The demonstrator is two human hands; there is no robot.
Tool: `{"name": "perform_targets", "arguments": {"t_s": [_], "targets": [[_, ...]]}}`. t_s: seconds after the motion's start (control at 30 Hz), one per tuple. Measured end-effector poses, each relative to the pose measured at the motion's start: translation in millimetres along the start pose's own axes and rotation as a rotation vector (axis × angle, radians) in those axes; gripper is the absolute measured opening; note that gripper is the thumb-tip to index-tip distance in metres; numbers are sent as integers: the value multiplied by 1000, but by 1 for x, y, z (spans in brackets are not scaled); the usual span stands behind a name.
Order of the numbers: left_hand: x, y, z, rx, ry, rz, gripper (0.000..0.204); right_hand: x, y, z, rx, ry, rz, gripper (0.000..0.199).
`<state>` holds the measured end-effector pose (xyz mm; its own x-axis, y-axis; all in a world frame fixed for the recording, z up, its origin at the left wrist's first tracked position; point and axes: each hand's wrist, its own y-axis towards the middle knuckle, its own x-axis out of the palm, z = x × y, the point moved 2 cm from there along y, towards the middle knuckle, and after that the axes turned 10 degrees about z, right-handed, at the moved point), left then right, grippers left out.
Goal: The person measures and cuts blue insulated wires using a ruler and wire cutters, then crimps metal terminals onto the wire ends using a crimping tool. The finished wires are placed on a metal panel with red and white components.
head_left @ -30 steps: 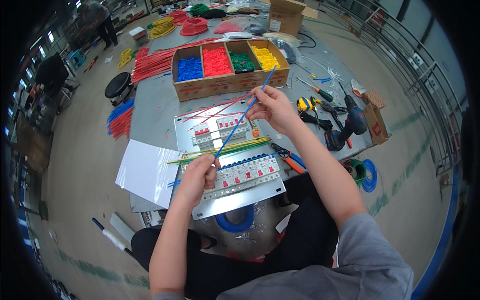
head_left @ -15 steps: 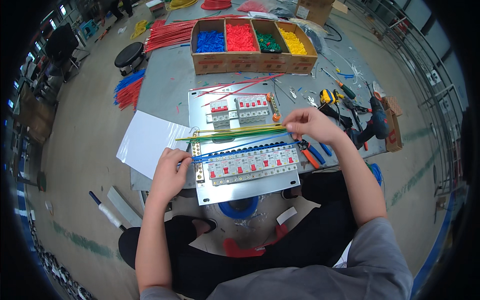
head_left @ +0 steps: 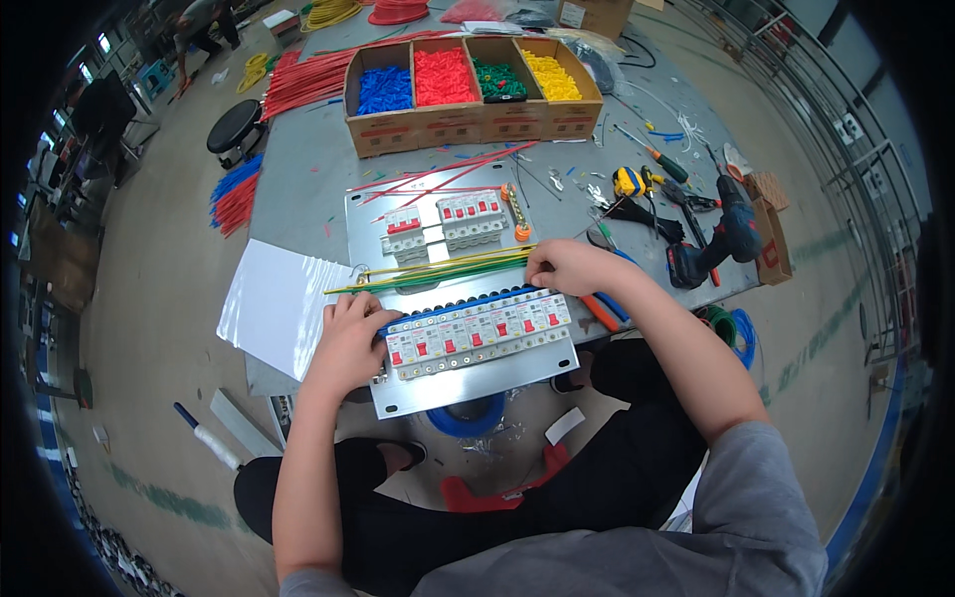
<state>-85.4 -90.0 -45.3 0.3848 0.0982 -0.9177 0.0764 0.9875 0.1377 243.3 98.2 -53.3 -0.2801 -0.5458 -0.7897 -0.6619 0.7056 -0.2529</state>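
Left hand (head_left: pixel 351 340) curled, right hand (head_left: pixel 572 267) nearly pinched, at opposite ends of the blue wire (head_left: pixel 458 308) (actual grip hidden, can't tell!) | wire along circuit-breaker row (head_left: pixel 477 333), toward mounting plate's (head_left: pixel 477 384) front edge | uneven tension could bow it loose

Soft, even, bright light covers the grey, flat-topped bench (head_left: pixel 301 204), with streaks of glare on the glossy white rectangular sheet (head_left: pixel 279 310); straight lines bow toward the black, blurred fisheye rim.

Your mounting plate (head_left: pixel 473 378) is smooth, glossy metal; your breakers (head_left: pixel 477 336), plastic; the divided box (head_left: pixel 382 134), matt cardboard.
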Motion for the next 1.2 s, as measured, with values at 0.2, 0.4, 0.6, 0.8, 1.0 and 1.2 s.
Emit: {"name": "perform_targets", "arguments": {"t_s": [0.2,0.4,0.6,0.8,1.0,1.2], "targets": [[10,14,-5,78,67,-6,32,3,6,17,6,-14,-44,20],[13,26,-6,98,28,-4,24,2,9,15,66,2,-60,26],[8,31,-18,93,-31,19,21,0,14,-7,36,-82,-8,28],[-17,34,-4,24,63,29,21,2,18,-22,32,-51,4,43],[-39,49,26,-142,117,-36,18,31,28,-32,-330,-179,241,55],[-62,54,33,-103,183,107,16,14,36,-68,-75,-148,82,45]]}}
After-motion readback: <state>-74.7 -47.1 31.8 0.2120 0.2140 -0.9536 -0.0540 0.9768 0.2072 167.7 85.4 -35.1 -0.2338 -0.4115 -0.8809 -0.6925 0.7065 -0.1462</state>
